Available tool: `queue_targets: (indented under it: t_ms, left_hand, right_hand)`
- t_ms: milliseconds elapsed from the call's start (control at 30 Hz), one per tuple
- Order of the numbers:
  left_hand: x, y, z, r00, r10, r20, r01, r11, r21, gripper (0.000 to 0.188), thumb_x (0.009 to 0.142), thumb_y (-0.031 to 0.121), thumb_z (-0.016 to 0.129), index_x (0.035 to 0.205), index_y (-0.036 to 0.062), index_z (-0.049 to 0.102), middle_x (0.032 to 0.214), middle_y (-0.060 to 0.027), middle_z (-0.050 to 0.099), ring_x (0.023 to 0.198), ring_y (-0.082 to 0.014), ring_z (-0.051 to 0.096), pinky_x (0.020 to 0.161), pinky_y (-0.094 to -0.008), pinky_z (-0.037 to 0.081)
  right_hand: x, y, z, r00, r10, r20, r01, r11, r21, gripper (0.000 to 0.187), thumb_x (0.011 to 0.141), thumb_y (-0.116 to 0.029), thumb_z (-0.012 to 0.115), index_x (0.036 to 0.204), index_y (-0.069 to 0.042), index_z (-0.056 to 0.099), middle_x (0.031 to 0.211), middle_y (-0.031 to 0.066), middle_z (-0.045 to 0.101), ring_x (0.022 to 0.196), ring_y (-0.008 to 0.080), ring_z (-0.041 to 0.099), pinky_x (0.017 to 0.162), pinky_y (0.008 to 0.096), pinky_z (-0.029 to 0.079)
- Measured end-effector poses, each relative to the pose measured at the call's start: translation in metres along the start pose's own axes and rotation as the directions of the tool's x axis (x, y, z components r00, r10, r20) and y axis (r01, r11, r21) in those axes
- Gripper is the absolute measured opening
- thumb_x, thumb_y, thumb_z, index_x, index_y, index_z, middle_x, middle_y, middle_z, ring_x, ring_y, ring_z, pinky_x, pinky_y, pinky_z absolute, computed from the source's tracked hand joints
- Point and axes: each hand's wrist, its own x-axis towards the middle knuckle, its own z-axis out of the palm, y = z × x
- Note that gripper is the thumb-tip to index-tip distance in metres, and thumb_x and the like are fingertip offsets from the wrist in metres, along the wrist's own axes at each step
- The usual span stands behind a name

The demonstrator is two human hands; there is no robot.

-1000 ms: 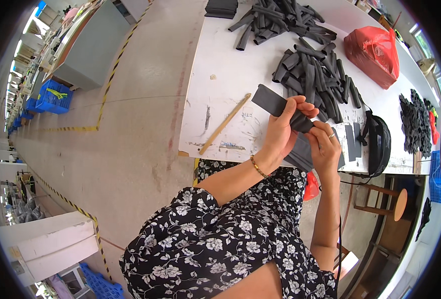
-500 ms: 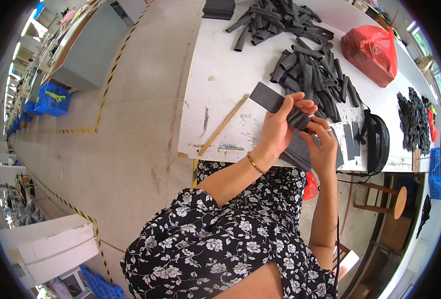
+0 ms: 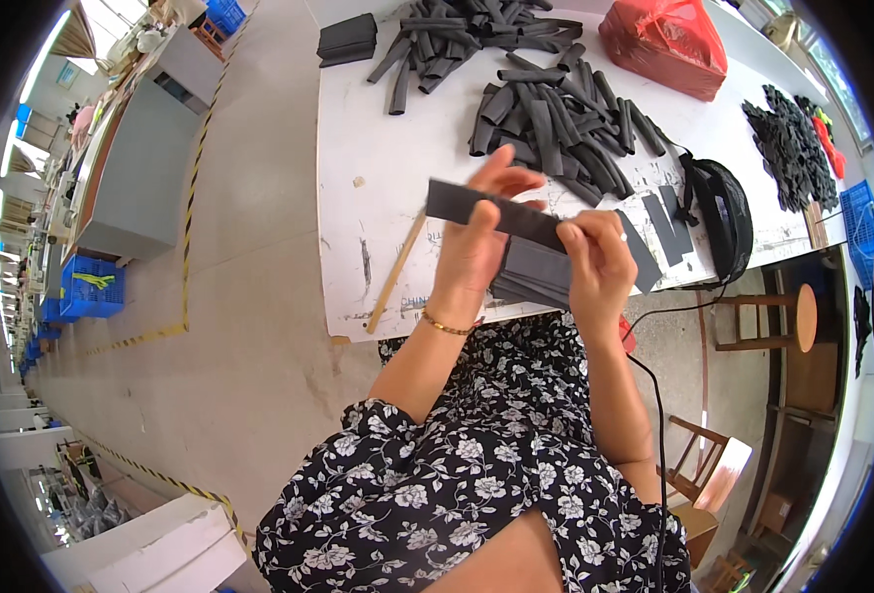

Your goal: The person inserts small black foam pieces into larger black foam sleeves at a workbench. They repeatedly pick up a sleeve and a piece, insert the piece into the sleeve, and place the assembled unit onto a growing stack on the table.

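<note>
Both of my hands hold a flat black strip (image 3: 521, 221) just above the near edge of the white table (image 3: 343, 217). My left hand (image 3: 469, 259) has its thumb on the strip's front face near the left end, with the fingers raised behind it. At the other end, my right hand (image 3: 600, 272) pinches the strip between thumb and fingers. Beneath and between the hands lie flat dark sheets (image 3: 536, 269), partly hidden. Beyond them is a pile of dark rolled tubes (image 3: 556, 124). A thin wooden stick (image 3: 395, 275) rests left of my left hand.
A second heap of tubes (image 3: 457, 40) and a stack of dark sheets (image 3: 348, 40) lie farther back. A red plastic bag (image 3: 664, 44), a black bag (image 3: 722, 219) and dark scraps (image 3: 793, 148) are on the right. A wooden stool (image 3: 803, 318) stands past the table.
The strip, which was curled between my hands, is now stretched out nearly straight. My right hand has moved to its right end. The whole view has shifted, so the table appears farther left.
</note>
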Motion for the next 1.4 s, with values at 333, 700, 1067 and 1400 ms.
queue_targets:
  t_ms: [333,700,1067,1400]
  left_hand:
    - [-0.022,0.025,-0.032,0.960,0.002,-0.281,-0.024,0.997,-0.073,0.013,0.090,0.009,0.068,0.098,-0.0001,0.067,0.093,-0.0108,0.068,0.090,-0.0246,0.068,0.093,-0.0448,0.056]
    - [-0.014,-0.012,-0.014,0.877,-0.116,-0.465,0.271,0.920,0.282,0.016,0.091,0.009,0.067,0.102,-0.0030,0.066,0.089,-0.0115,0.071,0.079,-0.0169,0.068,0.072,-0.0282,0.056]
    - [-0.037,-0.050,-0.028,0.996,0.030,0.085,-0.089,0.227,0.970,0.023,0.082,0.016,0.075,0.102,0.0062,0.068,0.091,-0.0056,0.068,0.088,-0.0218,0.063,0.080,-0.0343,0.049]
    - [-0.094,-0.057,-0.031,0.902,-0.208,0.378,-0.380,0.034,0.925,0.034,0.080,0.005,0.069,0.114,0.0084,0.068,0.103,-0.0022,0.061,0.097,-0.0212,0.057,0.089,-0.0362,0.042]
  right_hand:
    - [-0.009,0.004,-0.007,0.989,-0.146,-0.017,0.147,0.985,0.090,0.010,0.081,-0.001,0.074,0.091,0.001,0.073,0.085,0.0047,0.064,0.079,0.0135,0.056,0.070,0.0254,0.046]
    - [-0.002,0.050,-0.047,0.876,0.472,-0.095,-0.445,0.869,0.219,0.020,0.087,-0.015,0.074,0.096,0.002,0.073,0.076,-0.0012,0.065,0.069,0.0064,0.052,0.065,0.0212,0.041]
    - [-0.008,0.130,-0.068,0.843,0.528,-0.102,-0.527,0.849,0.038,0.023,0.088,-0.018,0.073,0.097,0.003,0.073,0.077,-0.0013,0.065,0.068,0.0043,0.051,0.061,0.0207,0.040]
    - [-0.016,0.137,-0.062,0.891,0.438,-0.119,-0.450,0.884,-0.122,0.022,0.087,-0.017,0.073,0.096,0.003,0.071,0.077,0.0020,0.067,0.070,0.0072,0.054,0.065,0.0243,0.045]
